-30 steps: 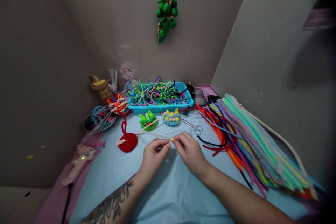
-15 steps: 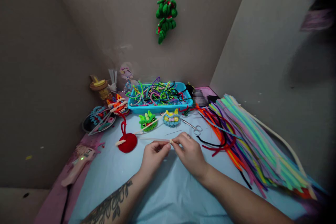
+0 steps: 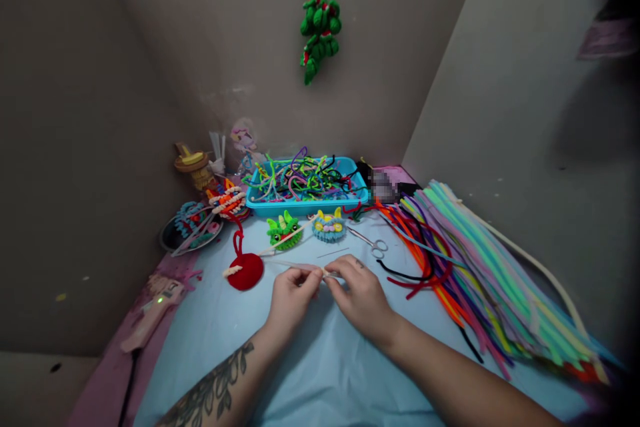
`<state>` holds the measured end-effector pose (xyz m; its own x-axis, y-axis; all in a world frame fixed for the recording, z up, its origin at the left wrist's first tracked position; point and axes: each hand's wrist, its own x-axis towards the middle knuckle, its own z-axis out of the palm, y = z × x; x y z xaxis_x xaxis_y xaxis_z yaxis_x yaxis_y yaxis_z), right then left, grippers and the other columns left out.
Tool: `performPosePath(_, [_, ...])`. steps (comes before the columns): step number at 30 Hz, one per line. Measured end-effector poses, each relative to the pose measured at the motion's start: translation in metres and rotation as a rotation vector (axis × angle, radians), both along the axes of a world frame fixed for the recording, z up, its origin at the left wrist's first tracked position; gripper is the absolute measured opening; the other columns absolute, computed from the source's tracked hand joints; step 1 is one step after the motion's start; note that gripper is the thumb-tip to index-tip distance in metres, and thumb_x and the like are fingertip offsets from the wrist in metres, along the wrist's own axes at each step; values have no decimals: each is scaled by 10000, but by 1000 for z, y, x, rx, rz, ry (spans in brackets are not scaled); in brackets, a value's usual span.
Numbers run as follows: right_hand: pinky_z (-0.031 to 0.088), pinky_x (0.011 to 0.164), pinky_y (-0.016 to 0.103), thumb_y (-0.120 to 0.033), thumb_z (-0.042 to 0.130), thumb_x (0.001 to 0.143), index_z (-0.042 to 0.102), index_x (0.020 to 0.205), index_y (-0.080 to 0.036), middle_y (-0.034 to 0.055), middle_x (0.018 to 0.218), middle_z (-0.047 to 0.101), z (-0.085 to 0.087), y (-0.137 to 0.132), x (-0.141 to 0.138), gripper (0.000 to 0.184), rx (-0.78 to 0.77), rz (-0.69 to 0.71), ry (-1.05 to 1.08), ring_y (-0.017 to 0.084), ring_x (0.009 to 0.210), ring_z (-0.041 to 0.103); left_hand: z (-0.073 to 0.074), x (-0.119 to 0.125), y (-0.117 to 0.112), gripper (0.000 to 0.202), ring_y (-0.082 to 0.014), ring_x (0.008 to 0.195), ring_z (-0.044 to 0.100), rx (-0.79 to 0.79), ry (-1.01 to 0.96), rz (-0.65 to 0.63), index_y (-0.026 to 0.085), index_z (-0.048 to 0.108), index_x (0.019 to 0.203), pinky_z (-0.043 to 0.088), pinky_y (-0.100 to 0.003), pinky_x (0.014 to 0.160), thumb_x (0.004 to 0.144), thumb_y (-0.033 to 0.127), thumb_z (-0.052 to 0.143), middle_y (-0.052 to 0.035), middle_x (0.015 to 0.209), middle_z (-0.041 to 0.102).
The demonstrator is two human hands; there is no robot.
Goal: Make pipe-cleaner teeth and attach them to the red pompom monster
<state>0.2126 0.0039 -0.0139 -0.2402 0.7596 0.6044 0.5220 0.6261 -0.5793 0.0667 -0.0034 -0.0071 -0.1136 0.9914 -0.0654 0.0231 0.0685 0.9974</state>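
Note:
Between my two hands, low over the blue cloth, is a pale pipe cleaner (image 3: 290, 264). Its straight length runs out leftward past my left hand (image 3: 296, 290), whose thumb and forefinger pinch it. My right hand (image 3: 361, 290) has its fingertips closed at the small cream bunched end, close to my left fingertips. Just beyond them lie a thin needle (image 3: 333, 253) and scissors (image 3: 370, 243). A green dragon-like face (image 3: 284, 230) and a blue-and-yellow face (image 3: 330, 227) sit farther back. On the left rests a red disc (image 3: 246, 271) with a cream coil on it.
A blue tray (image 3: 305, 209) of tangled pipe cleaner pieces stands at the back. Many coloured pipe cleaners (image 3: 480, 273) cover the right side. A glue gun (image 3: 155, 317) lies at left, near a bowl (image 3: 170, 240). Green ornaments (image 3: 320, 27) hang above.
My right fingertips have shifted slightly on the pipe cleaner's bunched end, and a bit more of it shows. Both hands stay in place; the whole view has moved slightly.

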Motion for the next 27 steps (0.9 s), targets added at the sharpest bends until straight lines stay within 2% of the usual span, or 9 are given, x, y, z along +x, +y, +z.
performPosePath(3, [494, 708, 305, -137, 537, 843, 589, 913, -188, 57, 848, 629, 1, 0, 1, 101, -62, 28, 68, 197, 821, 599, 2, -1, -1, 187, -111, 512, 529, 25, 6, -4, 135, 706, 664, 408, -211, 486, 702, 317, 689, -30, 656, 694])
performPosePath(7, [478, 688, 285, -159, 522, 875, 599, 840, -194, 33, 783, 608, 3, 2, 2, 91, -135, 37, 88, 177, 768, 593, 3, -2, -1, 164, -126, 573, 557, 51, 14, -22, 138, 710, 659, 430, -211, 529, 706, 294, 686, -31, 664, 691])
performPosePath(12, [460, 683, 282, -165, 530, 883, 584, 820, -194, 28, 766, 596, 2, 3, 3, 88, -131, 43, 62, 172, 747, 577, 0, -2, 0, 188, -128, 576, 562, 41, 9, -39, 131, 713, 685, 443, -215, 527, 718, 313, 682, -49, 704, 702])
performPosePath(17, [454, 672, 278, -153, 526, 882, 574, 829, -195, 30, 779, 578, 1, 4, 4, 82, -127, 40, 73, 169, 742, 563, -3, -1, 0, 235, -165, 676, 615, 14, -21, -81, 125, 717, 781, 485, -233, 535, 724, 349, 680, -98, 903, 719])
performPosePath(19, [450, 672, 282, -152, 517, 884, 568, 832, -197, 29, 778, 573, 1, 4, 5, 86, -117, 34, 69, 172, 747, 559, -2, -1, 0, 229, -168, 676, 615, 10, -28, -94, 124, 714, 771, 486, -233, 536, 709, 344, 695, -92, 868, 717])
performPosePath(23, [437, 666, 281, -158, 516, 887, 556, 803, -189, 25, 756, 562, 3, 5, 6, 98, -102, 9, 67, 171, 735, 550, 2, -1, 0, 191, -122, 565, 560, 4, -33, -91, 123, 708, 740, 456, -219, 533, 690, 307, 716, -39, 677, 683])
performPosePath(27, [428, 653, 273, -152, 538, 874, 560, 786, -184, 24, 748, 558, 3, 5, 7, 95, -104, -15, 70, 170, 724, 550, 4, -2, -1, 175, -96, 514, 522, -16, -50, -84, 119, 717, 742, 420, -207, 518, 689, 286, 723, -17, 610, 659])
